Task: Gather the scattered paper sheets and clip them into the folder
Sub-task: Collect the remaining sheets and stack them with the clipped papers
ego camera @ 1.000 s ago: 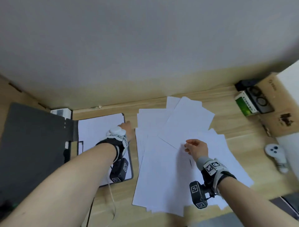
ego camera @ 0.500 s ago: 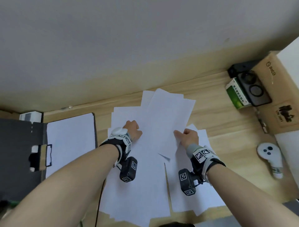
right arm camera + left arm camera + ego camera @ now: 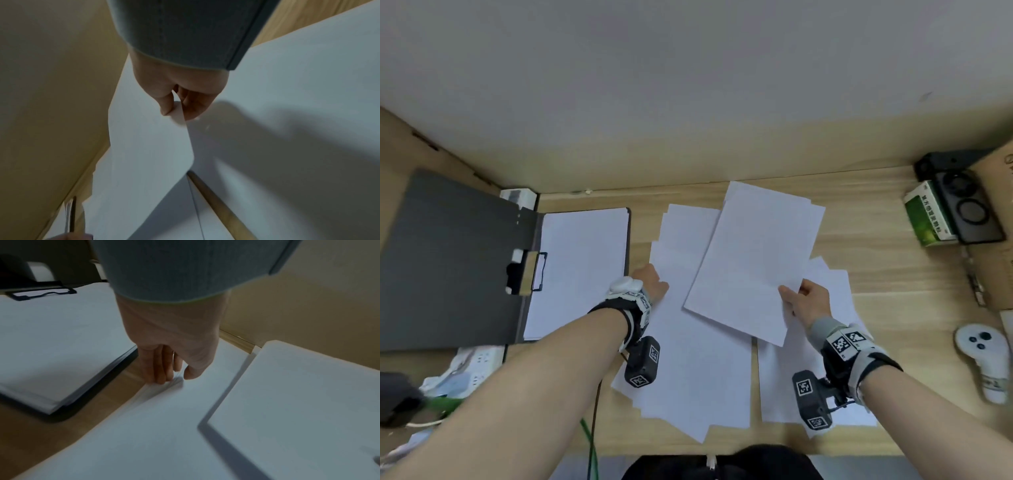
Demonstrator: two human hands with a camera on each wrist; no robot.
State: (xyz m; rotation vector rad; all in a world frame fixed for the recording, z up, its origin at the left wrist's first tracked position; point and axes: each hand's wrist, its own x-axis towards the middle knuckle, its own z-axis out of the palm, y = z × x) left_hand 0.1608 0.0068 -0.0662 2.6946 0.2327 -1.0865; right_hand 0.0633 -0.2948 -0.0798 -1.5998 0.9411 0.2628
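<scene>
An open dark grey folder (image 3: 448,260) lies at the left, with white paper (image 3: 582,267) under its clip (image 3: 534,274). To its right, loose white sheets (image 3: 698,370) overlap on the wooden desk. My left hand (image 3: 650,284) is at the left edge of that pile. In the left wrist view its thumb lies on top and its fingers (image 3: 160,373) are at the pile's raised edge, pinching it. My right hand (image 3: 804,298) pinches the near corner of a lifted sheet (image 3: 753,267), which hangs tilted above the pile. The pinched corner (image 3: 176,112) sits between thumb and fingers.
More sheets (image 3: 784,387) lie under my right wrist. A green box (image 3: 924,219), a black device (image 3: 962,205) and a cardboard box (image 3: 996,240) stand at the back right. A white controller (image 3: 986,359) lies at the right edge, a power strip (image 3: 472,363) below the folder.
My left hand has gone from the folder's right edge to the pile's left edge. My right hand has taken hold of the top sheet and raised it off the pile.
</scene>
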